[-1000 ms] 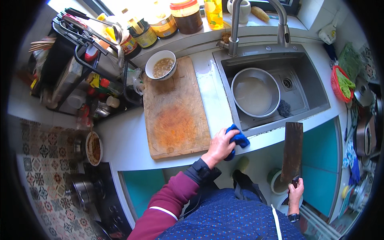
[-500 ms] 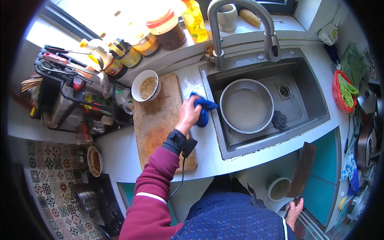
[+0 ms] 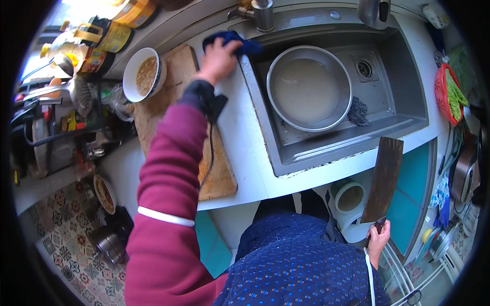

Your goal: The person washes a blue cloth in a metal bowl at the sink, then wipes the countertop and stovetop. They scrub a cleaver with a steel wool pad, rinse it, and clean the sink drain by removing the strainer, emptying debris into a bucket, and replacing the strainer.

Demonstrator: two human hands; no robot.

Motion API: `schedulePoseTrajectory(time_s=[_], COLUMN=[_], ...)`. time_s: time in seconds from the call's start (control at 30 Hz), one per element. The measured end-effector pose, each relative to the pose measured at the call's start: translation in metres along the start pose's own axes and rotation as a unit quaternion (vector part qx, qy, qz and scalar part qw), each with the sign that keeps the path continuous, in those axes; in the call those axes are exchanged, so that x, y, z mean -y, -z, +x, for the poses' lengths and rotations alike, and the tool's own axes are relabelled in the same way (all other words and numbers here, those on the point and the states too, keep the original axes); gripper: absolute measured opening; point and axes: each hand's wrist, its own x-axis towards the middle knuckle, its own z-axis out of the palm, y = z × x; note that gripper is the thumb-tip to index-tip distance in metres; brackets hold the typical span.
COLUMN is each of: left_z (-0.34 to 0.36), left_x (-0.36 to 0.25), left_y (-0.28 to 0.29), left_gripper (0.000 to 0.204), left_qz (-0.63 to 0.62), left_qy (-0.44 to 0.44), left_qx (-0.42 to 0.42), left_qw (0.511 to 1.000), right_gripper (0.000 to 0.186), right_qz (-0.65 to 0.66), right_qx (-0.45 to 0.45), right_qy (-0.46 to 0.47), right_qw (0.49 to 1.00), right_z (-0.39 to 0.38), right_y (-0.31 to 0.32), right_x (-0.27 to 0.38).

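Dark-blue cloth point(image 3: 250, 47) gripped under bent fingers of left hand point(image 3: 216, 65), on white counter point(image 3: 241, 140) at left edge of grey rectangular sink point(image 3: 408, 71). Broad dark-bladed cleaver point(image 3: 383, 178) held by right hand point(image 3: 377, 240), fingers wrapped around handle.

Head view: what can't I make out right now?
Head view: the blue cloth, partly hidden by the left hand.
Head view: the cleaver, handle mostly hidden by the right hand.
Head view: the cutting board, middle hidden by the left sleeve.
Head view: the faucet, top cut off by the upper edge.
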Motion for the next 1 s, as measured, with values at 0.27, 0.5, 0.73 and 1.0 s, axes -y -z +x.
schedulePoseTrajectory(time_s=[0.27,0.5,0.73,1.0], left_z=[-0.215,-0.258,-0.32,-0.211], left_x=[-0.096,-0.222,-0.193,-0.415], left_y=[-0.036,-0.036,-0.024,-0.104], left_gripper=[0.053,0.047,0.05,0.051], left_qz=[0.022,-0.031,0.042,-0.048], left_qy=[-0.002,0.242,0.34,0.089], left_qx=[-0.078,-0.103,-0.013,-0.12], left_qw=[0.997,0.964,0.94,0.988], right_gripper=[0.019,0.017,0.016,0.019], right_qz=[0.041,0.078,0.087,0.126], right_qx=[0.042,0.078,0.073,-0.033], right_qy=[0.062,0.081,0.071,0.013], right_qw=[0.996,0.991,0.991,0.991], right_z=[0.057,0.099,0.125,0.116], right_y=[0.026,0.1,0.154,0.176], right_x=[0.0,-0.039,-0.056,-0.071])
